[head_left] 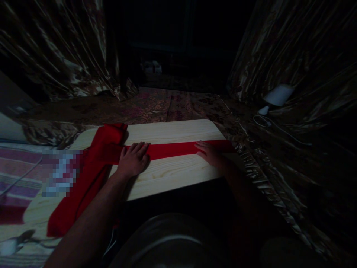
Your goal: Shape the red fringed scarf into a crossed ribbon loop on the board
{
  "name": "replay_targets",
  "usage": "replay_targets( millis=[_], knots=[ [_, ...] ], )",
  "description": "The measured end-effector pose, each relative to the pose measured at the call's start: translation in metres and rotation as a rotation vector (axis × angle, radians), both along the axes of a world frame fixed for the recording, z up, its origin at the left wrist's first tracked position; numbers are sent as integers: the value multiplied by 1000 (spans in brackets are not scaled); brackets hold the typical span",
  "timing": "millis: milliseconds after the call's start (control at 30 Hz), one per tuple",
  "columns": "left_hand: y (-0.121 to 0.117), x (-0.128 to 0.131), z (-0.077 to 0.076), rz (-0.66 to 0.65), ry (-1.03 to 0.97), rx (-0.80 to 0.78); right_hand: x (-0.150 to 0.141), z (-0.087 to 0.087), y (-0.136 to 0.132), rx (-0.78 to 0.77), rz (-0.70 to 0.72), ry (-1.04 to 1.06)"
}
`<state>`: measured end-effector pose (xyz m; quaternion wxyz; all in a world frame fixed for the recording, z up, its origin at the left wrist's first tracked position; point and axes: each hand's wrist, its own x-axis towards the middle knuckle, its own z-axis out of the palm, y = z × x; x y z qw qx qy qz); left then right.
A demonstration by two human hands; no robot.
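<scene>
A red piece of cloth, perhaps a garment, lies on a light wooden board-like table point(173, 130). Its bulky folded part point(86, 182) runs down the table's left side. From there a long flat red strip point(171, 150) stretches right, past the table's far right corner. My left hand point(134, 160) lies flat on the strip near the bulky part, fingers extended. Farther along, my right hand point(209, 153) rests with its fingertips on the strip, fingers also stretched out. The room is dark and the right forearm fades into shadow.
A small white lamp point(279, 95) with a trailing cord stands at the right. Patterned curtains point(69, 44) hang at both sides. Fringed patterned cloth point(167, 104) spreads beyond the table. A striped cloth point(19, 167) lies at left, with a whitish object point(9, 246) below it.
</scene>
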<state>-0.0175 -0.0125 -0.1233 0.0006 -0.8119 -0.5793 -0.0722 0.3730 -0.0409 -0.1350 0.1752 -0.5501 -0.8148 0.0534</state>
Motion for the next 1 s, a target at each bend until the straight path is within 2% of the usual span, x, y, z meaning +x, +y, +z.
replay_targets(
  millis=[167,300,433,567,667,867,1000],
  knots=[
    [1,-1,-3,-3,6,4,32,10,2,-14,19,-127],
    [3,-2,-6,1,5,6,41,17,3,17,-67,-190],
    [4,-2,-6,0,6,4,28,17,3,87,-113,-143],
    [2,-2,-5,0,8,7,5,20,2,166,-24,-190],
    [2,-2,-4,-1,6,9,-5,23,6,133,56,-249],
    [4,-3,-7,-4,-5,2,-5,23,16,115,-4,-232],
    [4,-3,-7,-9,-1,1,-4,27,20,37,44,-309]
  ],
)
